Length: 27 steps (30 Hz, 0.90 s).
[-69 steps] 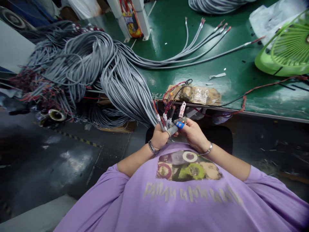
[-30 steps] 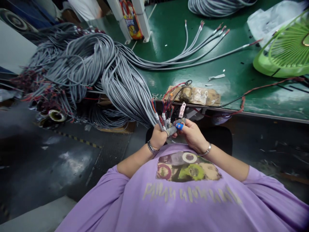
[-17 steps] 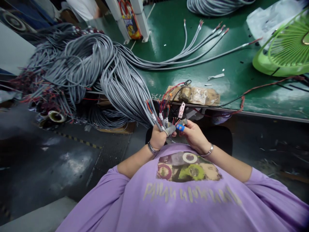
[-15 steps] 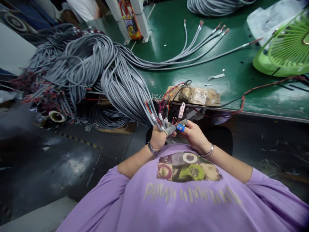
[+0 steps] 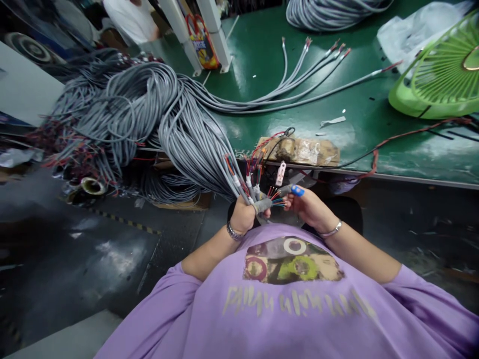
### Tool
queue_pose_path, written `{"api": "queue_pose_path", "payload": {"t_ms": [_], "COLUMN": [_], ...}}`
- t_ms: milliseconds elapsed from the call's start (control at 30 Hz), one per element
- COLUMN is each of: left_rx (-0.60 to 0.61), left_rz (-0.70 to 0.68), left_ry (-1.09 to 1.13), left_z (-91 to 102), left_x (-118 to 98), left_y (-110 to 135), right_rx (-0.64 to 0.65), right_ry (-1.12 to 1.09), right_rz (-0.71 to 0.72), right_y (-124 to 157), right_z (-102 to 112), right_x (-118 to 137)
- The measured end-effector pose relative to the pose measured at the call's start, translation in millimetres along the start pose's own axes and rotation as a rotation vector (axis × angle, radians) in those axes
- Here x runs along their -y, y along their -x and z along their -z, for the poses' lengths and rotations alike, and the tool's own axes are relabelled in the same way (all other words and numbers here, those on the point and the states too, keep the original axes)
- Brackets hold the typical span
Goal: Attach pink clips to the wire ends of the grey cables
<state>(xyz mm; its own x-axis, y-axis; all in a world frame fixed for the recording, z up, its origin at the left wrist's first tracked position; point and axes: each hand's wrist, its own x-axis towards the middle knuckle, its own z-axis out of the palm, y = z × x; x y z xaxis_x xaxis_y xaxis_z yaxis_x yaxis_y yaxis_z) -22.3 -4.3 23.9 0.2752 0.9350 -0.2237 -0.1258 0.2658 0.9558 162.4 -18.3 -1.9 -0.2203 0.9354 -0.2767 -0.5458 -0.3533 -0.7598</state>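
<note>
At the frame's centre, the left hand grips slim grey plastic-sheathed cables, while the right hand (a blue band on its thumb) curls its fingers beside thin multicoloured wires, their grip unclear.

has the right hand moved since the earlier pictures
Yes: judged against the taped cardboard block, the right hand has shifted right, away from the left hand.

Green fan cut off right, cable coil cropped above, left hand partly hidden
</note>
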Motion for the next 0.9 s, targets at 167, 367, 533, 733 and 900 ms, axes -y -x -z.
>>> {"api": "queue_pose_path", "payload": {"t_ms": [167,367,533,733,900], "left_rx": [0.164,0.231,0.257,0.298,0.303], "left_rz": [0.056,0.085,0.1,0.08,0.074], "left_ry": [-0.101,-0.144,-0.196,-0.232,-0.243], "left_z": [6.2,6.1,7.8,11.9,11.2], "left_x": [-4.5,-10.0,-9.0,-4.7,-5.5], "left_y": [-2.2,-2.3,-4.2,-6.4,-6.3], "right_rx": [0.108,0.233,0.207,0.213,0.195], "right_ry": [0.091,0.191,0.255,0.335,0.369], "right_rz": [-0.072,-0.109,-0.089,-0.058,-0.037], "right_y": [-6.5,-11.7,-16.1,-17.8,-18.2], "right_z": [-0.5,-14.5,-16.5,-18.6,-20.8], "right_x": [16.6,20.9,17.7,19.9,19.5]}}
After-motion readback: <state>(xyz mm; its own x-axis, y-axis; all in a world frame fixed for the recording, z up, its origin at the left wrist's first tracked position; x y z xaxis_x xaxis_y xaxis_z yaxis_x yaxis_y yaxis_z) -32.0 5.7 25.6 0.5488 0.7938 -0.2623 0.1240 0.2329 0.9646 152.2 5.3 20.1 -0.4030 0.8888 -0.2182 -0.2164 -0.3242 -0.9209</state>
